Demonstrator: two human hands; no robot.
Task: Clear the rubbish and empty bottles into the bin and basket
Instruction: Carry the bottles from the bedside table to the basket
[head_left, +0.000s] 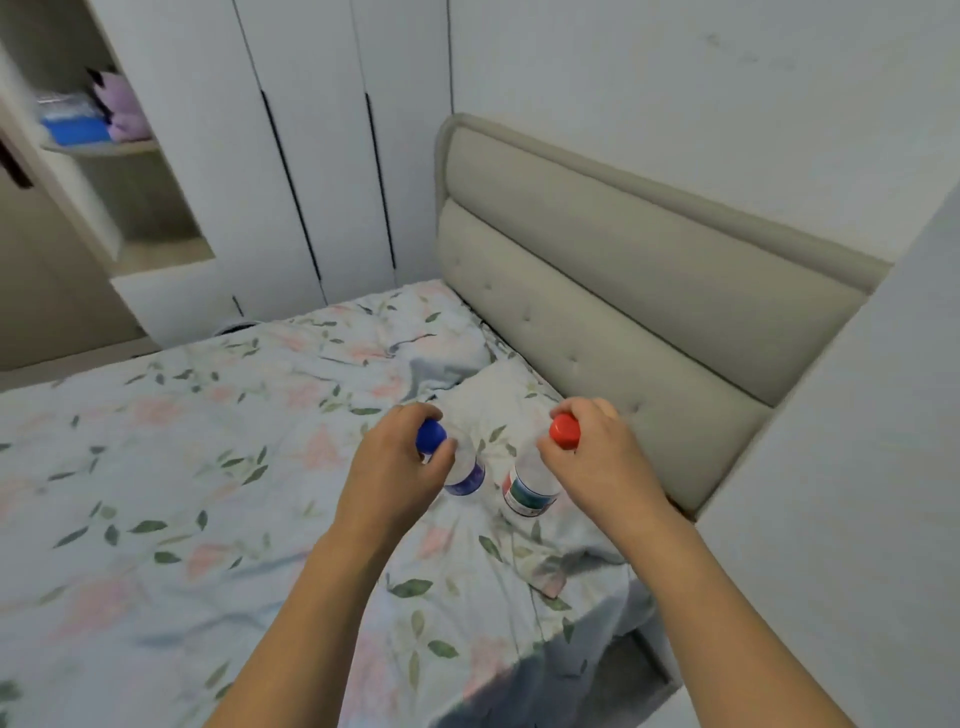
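A person leans over a bed (156, 467) covered in a floral quilt, both arms stretched out. The left hand (392, 467) has its fingers (447, 451) closed around the neck of a clear bottle with a blue cap (430, 437). The right hand (597, 457) grips a second clear bottle with a red cap (565, 431) the same way. Both bottles hang above the quilt, side by side, near the padded beige headboard (597, 291).
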